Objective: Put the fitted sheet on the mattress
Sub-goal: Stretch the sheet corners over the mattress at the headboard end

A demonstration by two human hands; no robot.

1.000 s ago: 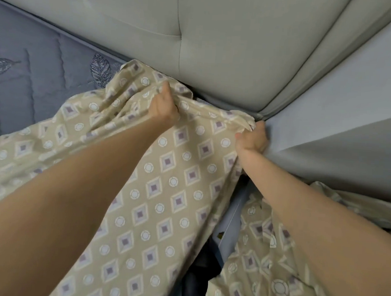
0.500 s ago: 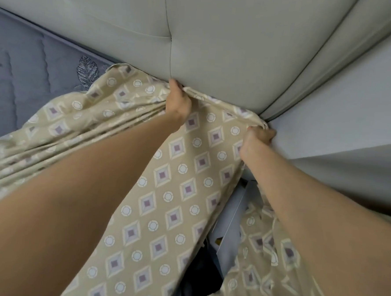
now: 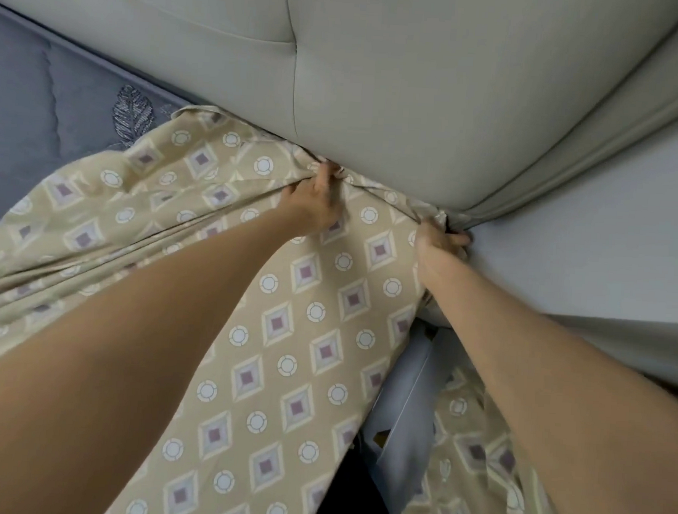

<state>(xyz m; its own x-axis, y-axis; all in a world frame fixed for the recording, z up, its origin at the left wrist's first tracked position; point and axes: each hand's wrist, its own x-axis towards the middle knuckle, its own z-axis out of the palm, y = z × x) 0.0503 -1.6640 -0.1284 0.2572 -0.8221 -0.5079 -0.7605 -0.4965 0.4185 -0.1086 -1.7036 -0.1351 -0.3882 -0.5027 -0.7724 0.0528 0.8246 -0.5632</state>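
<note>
The padded, pale grey-green upholstered headboard (image 3: 419, 83) serves as the landmark. Directly below its lower edge lies the beige fitted sheet printed with purple-centred diamonds and white rings (image 3: 285, 333), spread over the corner of the blue-grey quilted mattress with an embroidered leaf motif (image 3: 40, 119). The mattress still shows bare below the headboard's left part, where the sheet has not reached.

The left hand (image 3: 317, 204) is clenched on a bunched ridge of the sheet's edge, its fingertips pressed right up against the bottom of the headboard. The right hand (image 3: 441, 243) is closed on the sheet's corner just below the headboard's right end, where the headboard meets the plain pale wall (image 3: 608, 233) (the fingers curl under the cloth, so the grip itself is partly hidden). More of the sheet hangs loose below the right forearm, beside the mattress's light blue side.
</note>
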